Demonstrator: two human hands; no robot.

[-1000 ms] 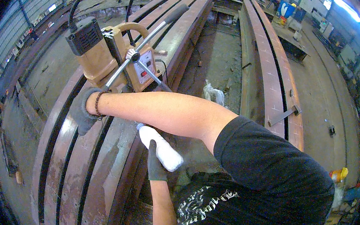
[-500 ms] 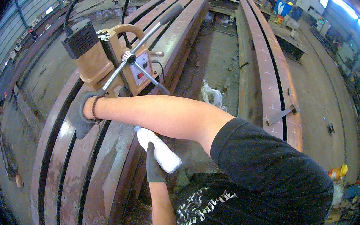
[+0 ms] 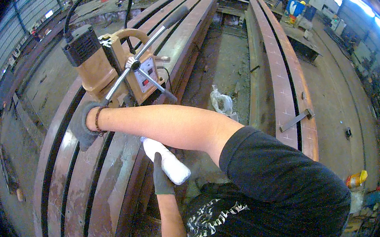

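A tan magnetic drill press point(image 3: 98, 68) with a black motor top stands on the long steel beams. Metal spokes fan out from its hub, and two black lever grips show. My right arm reaches across to the left, and my right hand point(image 3: 83, 127), in a grey glove, is closed round the end of the lowest spoke; the glove hides that grip. Lower down, below the right forearm, my left hand point(image 3: 162, 178), also gloved, is wrapped round a white squeeze bottle point(image 3: 172, 166). The bottle tilts with its narrow tip toward the beams, partly behind the forearm.
Long brown steel beams point(image 3: 113, 171) run away from me with dark gaps between them. Another beam pair point(image 3: 284, 95) lies to the right, with a metal bar point(image 3: 295, 121) across it. A crumpled plastic bag point(image 3: 222, 101) lies between. Black cables point(image 3: 130, 14) rise near the drill.
The view has shifted slightly. My right hand sits a little lower with the spoke end, and the left hand keeps hold of the bottle in nearly the same place.
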